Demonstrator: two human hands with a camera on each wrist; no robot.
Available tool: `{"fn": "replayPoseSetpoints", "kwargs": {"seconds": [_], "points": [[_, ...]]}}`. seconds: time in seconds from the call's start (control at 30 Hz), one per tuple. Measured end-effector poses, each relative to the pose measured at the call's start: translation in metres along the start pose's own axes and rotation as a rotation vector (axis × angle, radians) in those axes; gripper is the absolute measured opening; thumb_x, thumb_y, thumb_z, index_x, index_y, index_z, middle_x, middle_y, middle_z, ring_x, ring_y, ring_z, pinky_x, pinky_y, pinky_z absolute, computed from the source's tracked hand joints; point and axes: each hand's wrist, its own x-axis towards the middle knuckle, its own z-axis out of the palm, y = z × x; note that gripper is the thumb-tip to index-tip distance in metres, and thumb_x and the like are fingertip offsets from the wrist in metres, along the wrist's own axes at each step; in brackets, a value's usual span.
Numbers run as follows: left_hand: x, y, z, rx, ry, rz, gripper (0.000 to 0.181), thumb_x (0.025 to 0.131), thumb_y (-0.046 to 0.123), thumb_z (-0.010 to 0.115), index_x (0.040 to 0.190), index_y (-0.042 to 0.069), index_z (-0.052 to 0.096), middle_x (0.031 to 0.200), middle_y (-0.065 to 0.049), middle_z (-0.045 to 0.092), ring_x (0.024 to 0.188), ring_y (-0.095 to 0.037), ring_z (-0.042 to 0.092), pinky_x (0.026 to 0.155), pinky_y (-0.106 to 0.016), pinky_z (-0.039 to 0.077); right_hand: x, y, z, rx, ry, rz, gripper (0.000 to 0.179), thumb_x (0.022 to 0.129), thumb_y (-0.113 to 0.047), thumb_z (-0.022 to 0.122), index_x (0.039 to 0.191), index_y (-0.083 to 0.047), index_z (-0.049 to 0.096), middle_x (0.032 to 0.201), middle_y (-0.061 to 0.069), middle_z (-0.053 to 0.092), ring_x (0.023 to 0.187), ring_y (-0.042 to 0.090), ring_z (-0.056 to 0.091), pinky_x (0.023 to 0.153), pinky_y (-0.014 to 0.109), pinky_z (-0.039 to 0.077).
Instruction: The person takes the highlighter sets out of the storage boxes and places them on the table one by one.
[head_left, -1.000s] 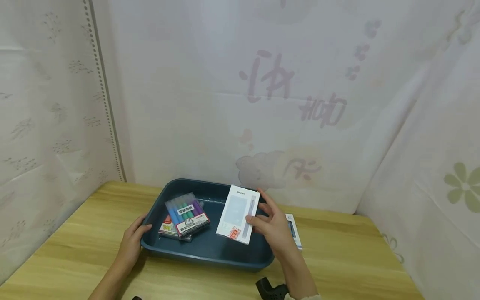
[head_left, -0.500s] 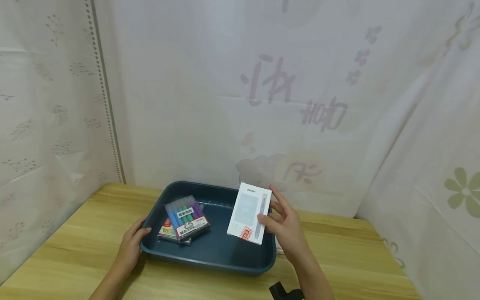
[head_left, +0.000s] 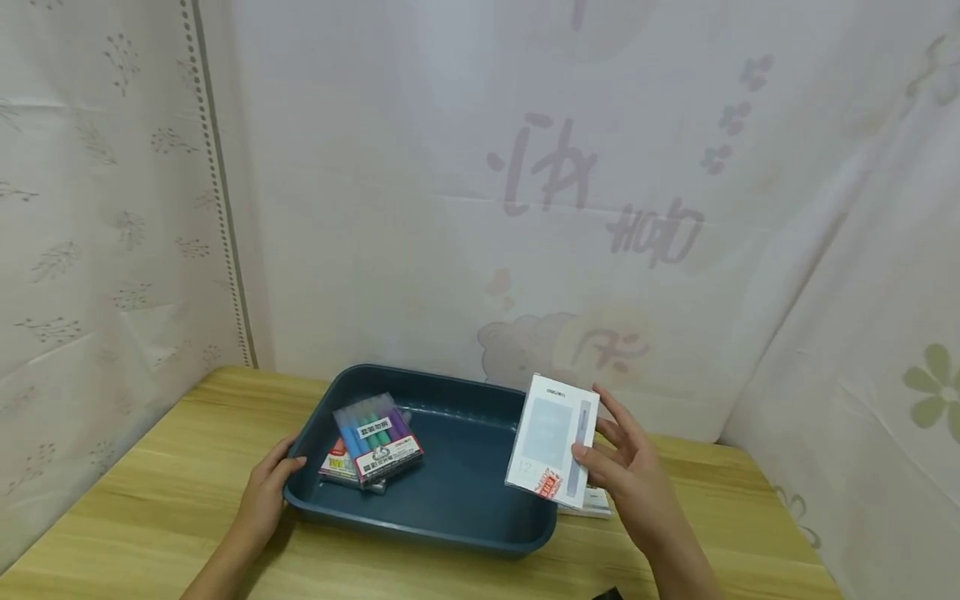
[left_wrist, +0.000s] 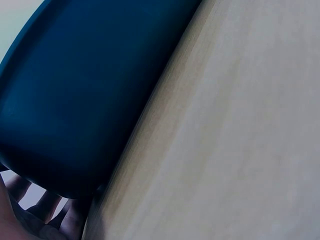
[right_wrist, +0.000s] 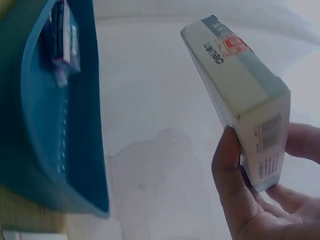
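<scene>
My right hand [head_left: 637,483] pinches a white box [head_left: 551,437] by its right side, thumb on the front face, in the head view. The box is held up over the right end of a dark blue plastic tray [head_left: 465,492], overlapping its rim. In the right wrist view the box's end [right_wrist: 270,142] shows a barcode. My left hand [head_left: 262,492] grips the tray's left end, thumb over the rim, fingers along the outside. Inside the tray, a clear pack of coloured markers [head_left: 378,437] lies across another flat pack [head_left: 337,467], which is partly hidden.
Another white package [head_left: 596,504] lies on the wooden table [head_left: 420,575], right of the tray and partly covered by the held box. A patterned curtain [head_left: 375,208] hangs behind the table and at both sides. A small black object [head_left: 609,594] shows at the bottom edge.
My right hand has carried the white box rightward, from over the tray's interior to its right end. The left hand and both packs in the tray have stayed in place.
</scene>
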Motion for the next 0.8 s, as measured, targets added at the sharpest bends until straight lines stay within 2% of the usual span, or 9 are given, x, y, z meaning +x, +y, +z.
{"fn": "replayPoseSetpoints", "kwargs": {"seconds": [0.1, 0.2, 0.23, 0.37, 0.43, 0.47, 0.6, 0.73, 0.8], "points": [[-0.001, 0.001, 0.000, 0.019, -0.001, -0.004, 0.048, 0.102, 0.008, 0.042, 0.149, -0.005, 0.042, 0.147, -0.030, 0.045, 0.095, 0.010, 0.054, 0.077, -0.018, 0.053, -0.002, 0.002, -0.012, 0.005, 0.031, -0.036, 0.074, 0.099, -0.001, 0.058, 0.162, -0.016, 0.020, 0.132, -0.009, 0.060, 0.100, 0.014, 0.073, 0.076, 0.032, 0.061], [-0.002, 0.002, 0.000, 0.019, 0.001, -0.006, 0.049, 0.103, 0.009, 0.042, 0.149, -0.005, 0.042, 0.147, -0.029, 0.046, 0.095, 0.009, 0.055, 0.076, -0.019, 0.053, -0.002, 0.004, -0.023, 0.017, 0.044, -0.064, 0.072, 0.100, 0.000, 0.056, 0.161, -0.011, 0.019, 0.128, -0.010, 0.063, 0.098, 0.014, 0.073, 0.075, 0.030, 0.061], [-0.002, 0.002, 0.000, 0.019, 0.005, -0.006, 0.048, 0.102, 0.008, 0.043, 0.149, -0.004, 0.042, 0.145, -0.026, 0.048, 0.094, 0.008, 0.056, 0.076, -0.019, 0.054, -0.002, 0.005, -0.026, 0.023, 0.047, -0.068, 0.072, 0.100, 0.000, 0.055, 0.161, -0.011, 0.019, 0.128, -0.009, 0.063, 0.097, 0.014, 0.072, 0.075, 0.030, 0.061], [-0.001, 0.001, -0.001, 0.027, 0.028, 0.007, 0.046, 0.102, 0.008, 0.045, 0.146, -0.004, 0.046, 0.129, -0.002, 0.059, 0.092, 0.006, 0.058, 0.074, -0.021, 0.055, -0.004, 0.007, -0.038, 0.043, 0.072, -0.054, 0.073, 0.101, 0.000, 0.056, 0.162, -0.013, 0.018, 0.129, -0.009, 0.062, 0.099, 0.011, 0.072, 0.077, 0.028, 0.060], [0.000, 0.000, -0.001, 0.029, 0.034, 0.015, 0.045, 0.101, 0.007, 0.045, 0.145, -0.005, 0.047, 0.125, 0.002, 0.060, 0.091, 0.005, 0.058, 0.073, -0.021, 0.054, -0.006, 0.008, -0.043, 0.048, 0.090, -0.046, 0.074, 0.101, -0.001, 0.056, 0.162, -0.014, 0.018, 0.128, -0.010, 0.063, 0.100, 0.010, 0.071, 0.077, 0.028, 0.060], [0.000, 0.000, -0.001, 0.030, 0.035, 0.017, 0.045, 0.101, 0.007, 0.046, 0.145, -0.005, 0.048, 0.125, 0.002, 0.060, 0.091, 0.005, 0.057, 0.073, -0.021, 0.054, -0.006, 0.008, -0.046, 0.054, 0.099, -0.044, 0.073, 0.101, -0.001, 0.056, 0.162, -0.014, 0.019, 0.128, -0.011, 0.063, 0.100, 0.010, 0.071, 0.076, 0.028, 0.060], [0.000, -0.001, -0.001, 0.040, 0.030, 0.016, 0.045, 0.101, 0.008, 0.045, 0.145, -0.006, 0.047, 0.134, -0.011, 0.058, 0.092, 0.006, 0.056, 0.075, -0.020, 0.053, -0.007, 0.011, -0.054, 0.069, 0.124, -0.044, 0.072, 0.101, -0.001, 0.056, 0.162, -0.014, 0.021, 0.125, -0.012, 0.066, 0.099, 0.008, 0.071, 0.075, 0.027, 0.060], [0.000, 0.000, -0.001, 0.065, 0.040, 0.001, 0.045, 0.101, 0.009, 0.046, 0.145, -0.004, 0.048, 0.131, -0.004, 0.059, 0.094, 0.008, 0.055, 0.077, -0.018, 0.052, -0.005, 0.013, -0.061, 0.074, 0.128, -0.039, 0.072, 0.101, -0.003, 0.056, 0.163, -0.013, 0.019, 0.123, -0.013, 0.067, 0.098, 0.007, 0.071, 0.074, 0.025, 0.060], [0.000, 0.000, -0.001, 0.069, 0.038, 0.003, 0.046, 0.101, 0.009, 0.045, 0.145, -0.003, 0.048, 0.133, -0.008, 0.058, 0.094, 0.008, 0.054, 0.078, -0.017, 0.051, -0.004, 0.014, -0.064, 0.077, 0.127, -0.036, 0.072, 0.102, -0.003, 0.055, 0.163, -0.012, 0.018, 0.122, -0.013, 0.067, 0.098, 0.007, 0.071, 0.073, 0.025, 0.059]]}}
